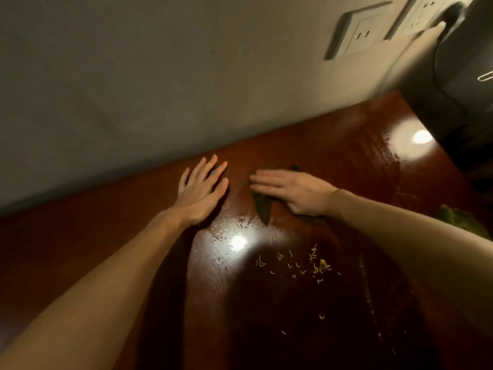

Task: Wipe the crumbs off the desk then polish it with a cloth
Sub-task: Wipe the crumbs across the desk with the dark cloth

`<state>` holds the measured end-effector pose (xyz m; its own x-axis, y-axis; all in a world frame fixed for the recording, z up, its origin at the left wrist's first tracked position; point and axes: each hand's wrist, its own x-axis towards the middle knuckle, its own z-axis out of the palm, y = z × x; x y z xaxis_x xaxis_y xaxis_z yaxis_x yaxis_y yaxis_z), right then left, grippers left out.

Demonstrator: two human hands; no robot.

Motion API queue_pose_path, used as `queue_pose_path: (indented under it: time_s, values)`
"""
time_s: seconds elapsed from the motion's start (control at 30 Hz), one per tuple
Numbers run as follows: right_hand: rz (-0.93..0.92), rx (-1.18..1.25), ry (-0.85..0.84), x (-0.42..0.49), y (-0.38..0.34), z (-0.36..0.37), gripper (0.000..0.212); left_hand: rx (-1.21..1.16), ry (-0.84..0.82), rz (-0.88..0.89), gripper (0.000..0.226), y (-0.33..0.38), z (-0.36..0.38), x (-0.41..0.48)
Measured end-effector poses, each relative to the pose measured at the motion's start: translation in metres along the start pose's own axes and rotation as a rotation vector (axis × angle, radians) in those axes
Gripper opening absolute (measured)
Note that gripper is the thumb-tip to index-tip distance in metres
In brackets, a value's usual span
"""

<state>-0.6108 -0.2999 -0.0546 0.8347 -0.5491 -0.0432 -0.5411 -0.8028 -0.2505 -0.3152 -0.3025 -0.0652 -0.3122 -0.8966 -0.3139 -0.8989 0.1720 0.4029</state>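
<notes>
The glossy dark red-brown desk [333,161] runs along a grey wall. My left hand [201,190] lies flat on the desk near the wall, fingers spread, holding nothing. To its right, my right hand [292,189] presses palm-down on a dark cloth [262,208], fingers straight and pointing left. The cloth pokes out beneath the hand toward me and behind the fingers. Pale yellow crumbs [301,264] are scattered on the desk nearer to me than the cloth, with a few stray ones further down. Wet smears shine around a light reflection between the hands.
A dark bag or appliance [458,89] stands on the desk at the far right. Two wall sockets [357,33] sit above it on the wall. A green cloth [458,220] lies at the right edge, behind my right forearm.
</notes>
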Motion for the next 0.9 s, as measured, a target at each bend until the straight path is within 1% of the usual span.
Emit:
queue_pose_path:
  time_s: [0.1, 0.17, 0.23, 0.3, 0.37, 0.47, 0.53, 0.6, 0.67, 0.73, 0.8, 0.9]
  values:
    - [0.255, 0.008, 0.032, -0.029, 0.033, -0.009, 0.076, 0.095, -0.025, -0.001, 0.064, -0.001, 0.003, 0.0]
    - [0.406, 0.048, 0.058, -0.042, 0.037, -0.01, 0.072, 0.141, -0.035, -0.01, 0.065, 0.0, 0.003, 0.0]
    - [0.507, 0.097, 0.128, -0.046, 0.027, -0.006, 0.067, 0.156, -0.048, -0.014, 0.067, 0.001, 0.003, 0.001]
    - [0.496, 0.13, 0.151, -0.047, 0.006, 0.004, 0.068, 0.158, -0.048, -0.013, 0.068, 0.003, 0.003, 0.0]
    - [0.42, 0.155, 0.117, -0.051, -0.019, 0.014, 0.072, 0.166, -0.044, -0.021, 0.069, 0.005, 0.002, 0.0]
    - [0.378, 0.158, 0.071, -0.06, -0.035, 0.022, 0.072, 0.231, 0.005, -0.023, 0.066, 0.016, -0.004, 0.001]
    - [0.41, 0.132, 0.109, -0.066, -0.027, 0.021, 0.071, 0.293, 0.073, 0.08, 0.064, 0.033, -0.012, 0.003]
    - [0.55, 0.09, 0.192, -0.074, -0.008, 0.017, 0.075, 0.325, 0.062, 0.229, 0.066, 0.057, -0.012, 0.01]
    - [0.75, 0.033, 0.28, -0.088, 0.018, 0.011, 0.079, 0.334, 0.012, 0.307, 0.064, 0.085, -0.005, 0.024]
    - [0.92, 0.008, 0.305, -0.111, 0.046, 0.007, 0.082, 0.344, -0.034, 0.283, 0.06, 0.115, 0.007, 0.036]
    - [1.034, 0.021, 0.315, -0.136, 0.067, 0.002, 0.082, 0.326, -0.059, 0.211, 0.059, 0.136, 0.016, 0.042]
    - [1.168, 0.043, 0.361, -0.172, 0.072, 0.007, 0.072, 0.331, -0.096, 0.139, 0.064, 0.149, 0.016, 0.048]
